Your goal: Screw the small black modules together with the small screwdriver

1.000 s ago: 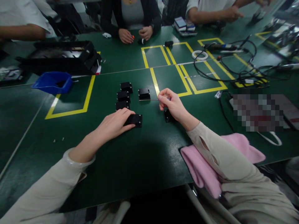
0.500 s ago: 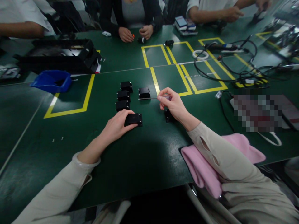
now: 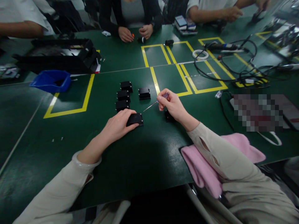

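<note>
My left hand (image 3: pixel 118 124) grips a small black box (image 3: pixel 136 118) flat on the green table, thumb on the near side and fingers over the far side. Silver screw heads show at the box's right end. A thin screwdriver (image 3: pixel 150 106) is pinched in my right hand (image 3: pixel 170 104); its tip points down-left, close to the box's right end and seemingly just apart from it. Behind my left hand stand several similar black boxes (image 3: pixel 123 95) in a column. Another black box (image 3: pixel 144 93) lies right of them. One more dark box (image 3: pixel 167 115) is partly hidden under my right hand.
A blue bin (image 3: pixel 51 81) and a large black tray (image 3: pixel 56 63) stand at left. Two tiny pieces (image 3: pixel 62 138) lie near my left forearm. A pink cloth (image 3: pixel 201 168) is under my right sleeve. Cables (image 3: pixel 247 73) coil at right. Co-workers sit opposite.
The screwdriver has swung from nearly level to a downward slant, its tip now closer to the held box. My left hand and the box have shifted slightly right.
</note>
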Action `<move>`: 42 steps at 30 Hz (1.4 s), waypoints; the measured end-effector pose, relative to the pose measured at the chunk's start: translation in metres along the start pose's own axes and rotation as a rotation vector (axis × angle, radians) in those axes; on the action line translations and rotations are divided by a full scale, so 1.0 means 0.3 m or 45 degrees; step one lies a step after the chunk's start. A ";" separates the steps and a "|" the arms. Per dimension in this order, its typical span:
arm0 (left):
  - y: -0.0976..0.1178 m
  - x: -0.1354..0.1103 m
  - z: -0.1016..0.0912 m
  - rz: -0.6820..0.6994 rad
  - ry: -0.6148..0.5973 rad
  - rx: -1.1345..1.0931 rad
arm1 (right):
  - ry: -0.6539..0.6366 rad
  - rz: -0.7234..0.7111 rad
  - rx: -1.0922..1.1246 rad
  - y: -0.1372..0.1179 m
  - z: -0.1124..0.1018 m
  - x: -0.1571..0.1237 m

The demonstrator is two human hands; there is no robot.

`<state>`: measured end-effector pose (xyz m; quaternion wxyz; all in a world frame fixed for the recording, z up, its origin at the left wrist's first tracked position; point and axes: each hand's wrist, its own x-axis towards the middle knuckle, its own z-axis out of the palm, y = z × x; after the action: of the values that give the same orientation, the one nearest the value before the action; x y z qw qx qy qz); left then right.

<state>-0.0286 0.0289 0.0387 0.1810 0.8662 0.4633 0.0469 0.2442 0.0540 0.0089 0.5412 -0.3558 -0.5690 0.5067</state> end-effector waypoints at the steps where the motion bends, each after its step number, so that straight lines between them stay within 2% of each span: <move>1: 0.002 0.001 -0.001 0.005 0.000 0.006 | -0.020 -0.005 -0.020 -0.002 0.000 -0.001; 18: 0.034 0.019 -0.019 0.042 -0.011 0.039 | -0.062 0.006 -0.108 -0.019 0.005 -0.004; 42: 0.030 0.030 -0.019 0.064 -0.015 0.030 | -0.078 -0.029 -0.175 -0.020 0.004 -0.014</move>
<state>-0.0177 0.0332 0.0463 0.1721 0.8801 0.4407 0.0407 0.2447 0.0485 0.0136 0.5037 -0.3700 -0.6225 0.4711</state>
